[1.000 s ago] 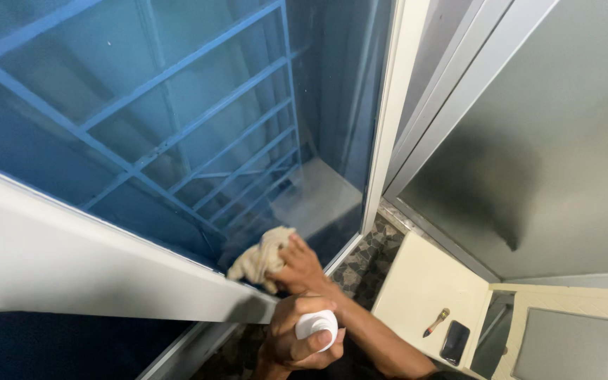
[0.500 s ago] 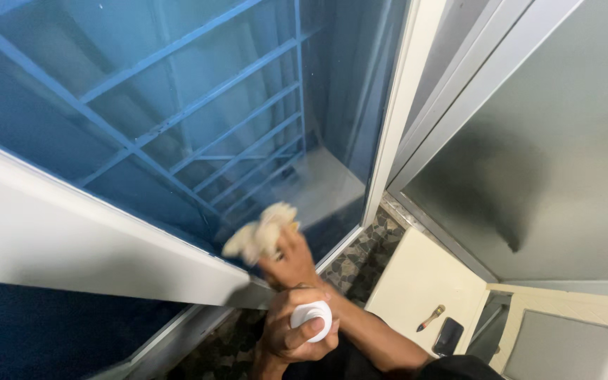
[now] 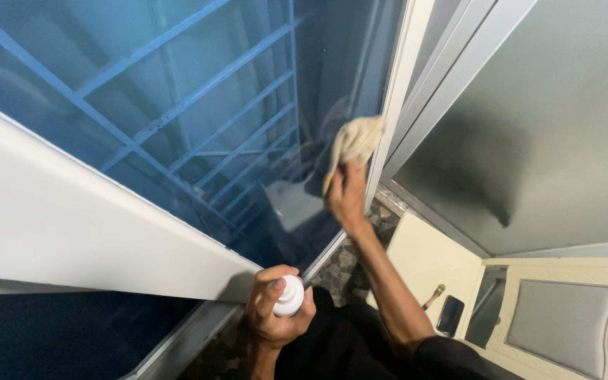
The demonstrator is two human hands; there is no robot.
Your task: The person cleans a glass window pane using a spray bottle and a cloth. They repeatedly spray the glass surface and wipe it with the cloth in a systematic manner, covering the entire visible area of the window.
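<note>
Cloth: beige rag (image 3: 355, 143) bunched in my right hand (image 3: 347, 195), fingers closed tight on its lower part, the loose end sticking up past my fingertips.
Cloth axis: long way runs up and slightly right, from my palm toward the white window frame (image 3: 397, 105); its top edge just touches or overlaps that frame, I cannot tell which.
Cloth place: pressed flat on the blue glass pane (image 3: 198, 105), at the pane's right edge, high above the sill.
Right arm: stretched up and away from me, wrist straight, forearm crossing in front of the patterned floor tiles (image 3: 338, 271).
Bottle: small white bottle (image 3: 289, 295) in my left hand (image 3: 273, 307), fingers and thumb wrapped shut around it, its rounded cap end pointing up toward the camera, its body hidden in my fist.
Left hand place: low, just beside the near end of the broad white sill (image 3: 72, 225), well apart from the cloth.
Beyond the glass: blue metal bars (image 3: 198, 88) slanting across the pane.
Right side: cream cabinet top (image 3: 431, 260) with a dark phone (image 3: 450, 315) and a small brown-handled tool (image 3: 434, 295) lying near each other.
Change: half a second ago the cloth was low on the pane near the sill, right above the bottle; now it has swept up and right to the frame, and my two hands are much farther apart.
Bottle change: it sits in nearly the same spot, grip unchanged.
</note>
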